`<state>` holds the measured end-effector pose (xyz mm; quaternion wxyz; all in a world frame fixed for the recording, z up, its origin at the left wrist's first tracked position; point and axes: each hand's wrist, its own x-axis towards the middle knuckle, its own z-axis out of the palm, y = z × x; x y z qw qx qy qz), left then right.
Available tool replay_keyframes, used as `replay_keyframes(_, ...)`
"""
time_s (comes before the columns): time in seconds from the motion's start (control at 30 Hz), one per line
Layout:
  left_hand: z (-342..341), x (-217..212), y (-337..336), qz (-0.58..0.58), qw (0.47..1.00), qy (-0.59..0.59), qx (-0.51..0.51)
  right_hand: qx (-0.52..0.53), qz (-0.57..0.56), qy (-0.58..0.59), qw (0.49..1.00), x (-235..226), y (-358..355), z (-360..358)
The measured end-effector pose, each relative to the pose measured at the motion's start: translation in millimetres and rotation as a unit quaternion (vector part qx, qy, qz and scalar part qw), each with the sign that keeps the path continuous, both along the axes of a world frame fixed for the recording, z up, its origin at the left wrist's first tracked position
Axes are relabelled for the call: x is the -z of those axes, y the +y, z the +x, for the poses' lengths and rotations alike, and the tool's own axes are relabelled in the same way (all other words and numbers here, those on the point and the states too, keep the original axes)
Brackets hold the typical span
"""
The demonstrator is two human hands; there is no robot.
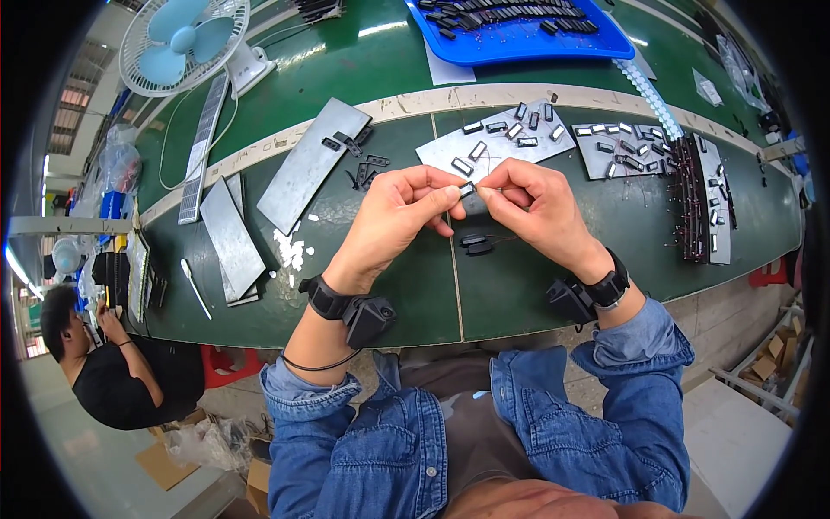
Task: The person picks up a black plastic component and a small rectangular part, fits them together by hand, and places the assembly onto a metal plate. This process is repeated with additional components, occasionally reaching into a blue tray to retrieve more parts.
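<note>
Above the green table, my left hand (396, 214) pinches a small black rectangular part (468, 189) with a pale face between thumb and forefinger. My right hand (543, 210) has its thumb and forefinger closed right beside the part's right end; whatever lies between those fingertips is too small to make out. Just beyond both hands is a grey metal plate (437, 154) bearing several similar black parts. Below the fingers, a couple of black pieces (476, 245) with a thin wire lie on the tabletop.
More plates with black parts and a dark row of wired pieces (692, 203) stand at right. A blue tray (527, 54) full of parts is at the back. On the left are metal plates (232, 238), white scraps (292, 251), a white-handled tool (195, 289) and a fan (183, 41). A person (112, 368) sits at left.
</note>
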<state>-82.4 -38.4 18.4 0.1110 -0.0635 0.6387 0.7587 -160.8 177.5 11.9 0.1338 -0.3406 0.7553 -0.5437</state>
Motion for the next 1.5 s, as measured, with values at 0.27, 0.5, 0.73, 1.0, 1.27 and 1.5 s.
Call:
replay_keyframes(0.27, 5, 0, 6, -0.013, 0.998, 0.061, -0.018, -0.034, -0.053, -0.199, 0.978, -2, 3, -6)
replay_keyframes(0.5, 5, 1, 9, -0.037, 0.995, 0.085, -0.020, -0.070, -0.103, -0.354, 0.927, -3, 3, -9)
replay_keyframes(0.73, 1, 1, -1, -0.005, 0.999, 0.034, 0.025, -0.093, -0.100, -0.364, 0.921, -2, 2, -8)
replay_keyframes(1.0, 0, -4, -31, -0.054, 0.988, 0.103, -0.096, -0.055, -0.153, -0.383, 0.909, -6, 10, -12)
replay_keyframes(1.27, 19, 8, -73, -0.599, 0.770, 0.181, -0.127, -0.049, -0.140, -0.359, 0.922, -4, 7, -12)
replay_keyframes(1.5, -11, 13, -61, -0.701, 0.655, 0.268, -0.086, -0.041, -0.116, -0.329, 0.936, 8, 3, -14)
